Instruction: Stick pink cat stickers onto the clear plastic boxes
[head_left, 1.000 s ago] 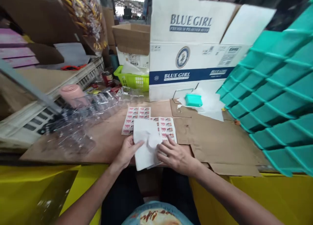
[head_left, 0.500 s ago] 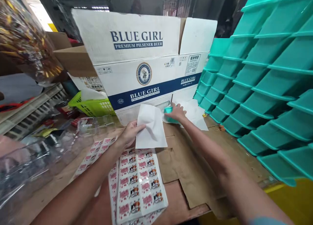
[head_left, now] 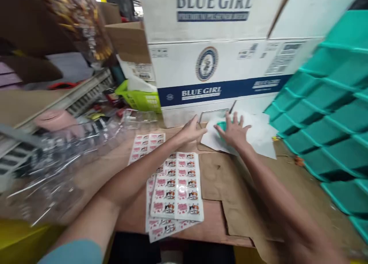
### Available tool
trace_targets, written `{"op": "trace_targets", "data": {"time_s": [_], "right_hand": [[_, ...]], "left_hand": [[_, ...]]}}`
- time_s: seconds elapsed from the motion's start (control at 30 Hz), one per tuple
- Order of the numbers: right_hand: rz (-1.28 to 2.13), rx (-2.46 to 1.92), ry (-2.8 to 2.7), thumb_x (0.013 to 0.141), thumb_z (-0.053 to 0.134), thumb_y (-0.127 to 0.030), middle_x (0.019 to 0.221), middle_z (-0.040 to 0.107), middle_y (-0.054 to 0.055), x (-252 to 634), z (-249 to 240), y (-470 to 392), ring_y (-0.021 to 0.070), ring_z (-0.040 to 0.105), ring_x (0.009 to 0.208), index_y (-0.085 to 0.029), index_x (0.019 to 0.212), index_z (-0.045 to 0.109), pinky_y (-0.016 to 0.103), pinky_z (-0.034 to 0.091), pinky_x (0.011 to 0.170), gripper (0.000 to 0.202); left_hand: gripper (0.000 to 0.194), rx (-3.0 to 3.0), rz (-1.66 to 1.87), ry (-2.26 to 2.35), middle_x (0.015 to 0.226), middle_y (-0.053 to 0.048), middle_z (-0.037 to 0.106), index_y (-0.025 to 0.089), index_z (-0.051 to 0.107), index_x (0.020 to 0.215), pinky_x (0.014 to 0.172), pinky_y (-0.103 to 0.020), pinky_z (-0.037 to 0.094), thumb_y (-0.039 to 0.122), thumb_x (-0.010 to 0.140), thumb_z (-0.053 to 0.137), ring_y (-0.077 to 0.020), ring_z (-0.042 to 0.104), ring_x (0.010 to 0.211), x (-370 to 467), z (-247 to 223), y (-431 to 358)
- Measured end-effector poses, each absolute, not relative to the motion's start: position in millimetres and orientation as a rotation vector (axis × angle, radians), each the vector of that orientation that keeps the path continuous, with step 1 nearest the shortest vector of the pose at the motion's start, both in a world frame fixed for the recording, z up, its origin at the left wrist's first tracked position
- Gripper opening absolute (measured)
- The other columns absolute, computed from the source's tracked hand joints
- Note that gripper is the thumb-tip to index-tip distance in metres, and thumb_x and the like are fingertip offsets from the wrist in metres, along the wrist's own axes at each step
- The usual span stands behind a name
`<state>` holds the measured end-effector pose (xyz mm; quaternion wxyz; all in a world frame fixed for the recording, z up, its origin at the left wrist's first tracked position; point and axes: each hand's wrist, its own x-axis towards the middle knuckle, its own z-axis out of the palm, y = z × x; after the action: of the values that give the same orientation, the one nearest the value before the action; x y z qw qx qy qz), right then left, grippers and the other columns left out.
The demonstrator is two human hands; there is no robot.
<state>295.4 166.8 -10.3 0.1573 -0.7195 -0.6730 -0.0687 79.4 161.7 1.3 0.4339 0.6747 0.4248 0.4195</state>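
My left hand (head_left: 190, 132) is at the left edge of a white paper sheet (head_left: 209, 136), with thumb and forefinger apart and nothing visible between them. My right hand (head_left: 235, 132) spreads its fingers over the papers and a small teal object (head_left: 222, 127), which it partly hides. What kind of object that is I cannot make out. More white paper (head_left: 260, 135) lies to the right of this hand. Nearer to me, under my left forearm, are sticker sheets (head_left: 178, 191) printed with pink lettering and cartoon cats.
A white and blue beer carton (head_left: 178, 72) stands behind my hands. Stacked teal bins (head_left: 330, 114) rise on the right. On the left are clear plastic packs (head_left: 83, 153), a lime-green basket (head_left: 143, 97) and a pink round object (head_left: 57, 122). Flattened brown cardboard (head_left: 212, 179) covers part of the table.
The white sheet my left hand held up is out of that hand, and white paper lies by the teal object. My right hand's fingers have spread. The view has shifted left and down.
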Motion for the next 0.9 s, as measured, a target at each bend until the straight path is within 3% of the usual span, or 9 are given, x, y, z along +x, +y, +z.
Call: {"op": "trace_targets", "data": {"time_s": [0.07,0.13,0.27,0.33,0.4,0.53,0.63,0.73,0.9], "right_hand": [[-0.312,-1.809,-1.946,0.093,0.039,-0.058,0.154,0.032,0.024,270.5,-4.2,156.3,0.0466,0.028,0.137,-0.014,0.147,0.038,0.071,0.028,0.097,0.07],[-0.209,-1.49,-2.082,0.094,0.042,-0.051,0.139,0.052,0.022,236.1,4.8,138.5,0.0395,0.043,0.126,-0.013,0.136,0.052,0.061,0.034,0.099,0.058],[0.184,-1.025,-2.588,0.095,0.045,-0.047,0.125,0.064,0.015,143.5,5.5,88.6,0.0304,0.055,0.114,-0.017,0.127,0.059,0.052,0.04,0.098,0.046],[0.125,-1.009,-2.79,0.092,0.048,-0.054,0.127,0.061,0.016,100.8,-4.5,66.7,0.0329,0.054,0.115,-0.018,0.128,0.057,0.054,0.039,0.095,0.052],[-0.02,-1.074,-2.871,0.09,0.05,-0.058,0.118,0.063,0.021,69.4,-14.7,52.2,0.0353,0.056,0.108,-0.013,0.122,0.059,0.053,0.04,0.091,0.056],[-0.156,-1.044,-2.92,0.095,0.048,-0.035,0.097,0.067,0.02,42.6,-17.6,42.0,0.0298,0.061,0.088,-0.007,0.105,0.064,0.046,0.041,0.086,0.034],[-0.233,-1.011,-2.934,0.095,0.04,-0.014,0.101,0.067,0.019,56.1,-5.5,31.3,0.0275,0.06,0.088,-0.005,0.117,0.062,0.046,0.038,0.092,0.032],[-0.376,-1.072,-2.857,0.096,0.035,-0.01,0.105,0.065,0.019,95.3,3.0,2.9,0.0294,0.056,0.092,-0.005,0.134,0.052,0.051,0.034,0.098,0.042],[-0.52,-1.047,-2.822,0.094,0.045,-0.014,0.095,0.064,0.015,156.0,-9.8,-57.4,0.0277,0.053,0.085,-0.01,0.117,0.063,0.047,0.039,0.089,0.03]], "left_hand": [[0.062,1.886,0.987,1.151,0.145,-0.014,0.049,0.018,0.054,0.136,0.11,-0.04,0.037,0.039,0.079,0.069,-0.0276,0.049,0.131,6.5,9.7,116.8],[0.061,2.097,0.786,1.361,0.153,-0.013,0.04,0.02,0.049,0.141,0.117,-0.045,0.026,0.041,0.084,0.061,-0.0295,0.037,0.141,-64.2,8.5,67.1],[0.087,2.141,0.218,1.542,0.161,-0.016,0.023,0.02,0.037,0.15,0.118,-0.056,0.019,0.041,0.073,0.071,-0.0401,0.012,0.149,-146.9,-21.5,4.3],[0.073,2.22,0.305,1.524,0.159,-0.016,0.029,0.019,0.043,0.146,0.118,-0.053,0.021,0.033,0.078,0.066,-0.0368,0.019,0.148,-153.5,-39.3,-1.9],[0.05,2.294,0.545,1.498,0.148,-0.016,0.047,0.017,0.057,0.134,0.116,-0.047,0.028,0.021,0.084,0.058,-0.0314,0.037,0.141,-148.6,-50.9,2.9],[0.028,2.305,0.796,1.471,0.124,-0.014,0.065,0.018,0.069,0.111,0.109,-0.044,0.04,0.017,0.087,0.054,-0.0271,0.055,0.123,-141.8,-51.3,13.3],[0.035,2.259,0.921,1.505,0.133,-0.017,0.058,0.016,0.064,0.121,0.107,-0.044,0.043,0.031,0.091,0.055,-0.0281,0.054,0.125,-143.2,-39.9,-2.1],[0.048,2.105,1.159,1.511,0.136,-0.015,0.054,0.018,0.057,0.132,0.109,-0.042,0.041,0.04,0.09,0.059,-0.027,0.052,0.127,-142.3,-31.5,-35.3],[0.037,1.659,1.209,1.283,0.112,-0.012,0.067,0.018,0.067,0.116,0.083,-0.03,0.055,0.041,0.088,0.061,-0.0193,0.066,0.093,-125.6,-36.8,-87.9]]}}
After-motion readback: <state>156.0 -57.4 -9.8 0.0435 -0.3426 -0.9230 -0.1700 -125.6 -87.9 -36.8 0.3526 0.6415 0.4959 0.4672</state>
